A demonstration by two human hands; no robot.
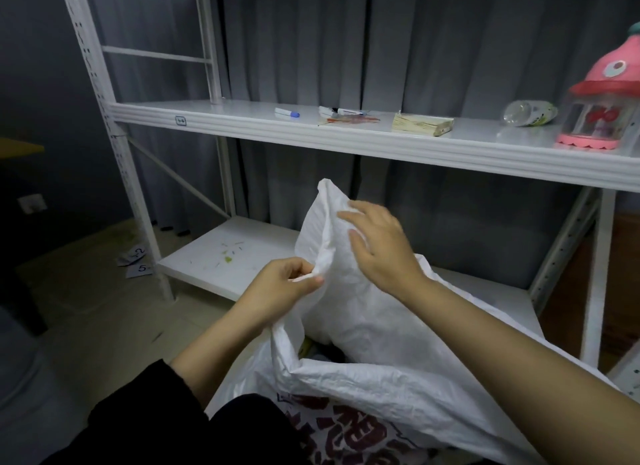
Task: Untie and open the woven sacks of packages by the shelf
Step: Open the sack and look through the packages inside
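A white woven sack (374, 326) with dark red printed characters stands in front of the white shelf (346, 142). Its mouth gapes open, and dark and yellowish contents (318, 352) show inside. My left hand (280, 288) pinches the folded rim of the sack's raised far flap. My right hand (377, 243) lies on that flap with its fingers spread and fairly straight, slightly blurred. The flap stands up in a peak between the two hands.
The upper shelf board holds markers (287, 113), a stack of paper slips (420, 123), a lying plastic bottle (528, 113) and a pink toy house (604, 94). The lower board (221, 257) has green specks. Numbered paper labels (136, 262) lie on the floor. Grey curtains hang behind.
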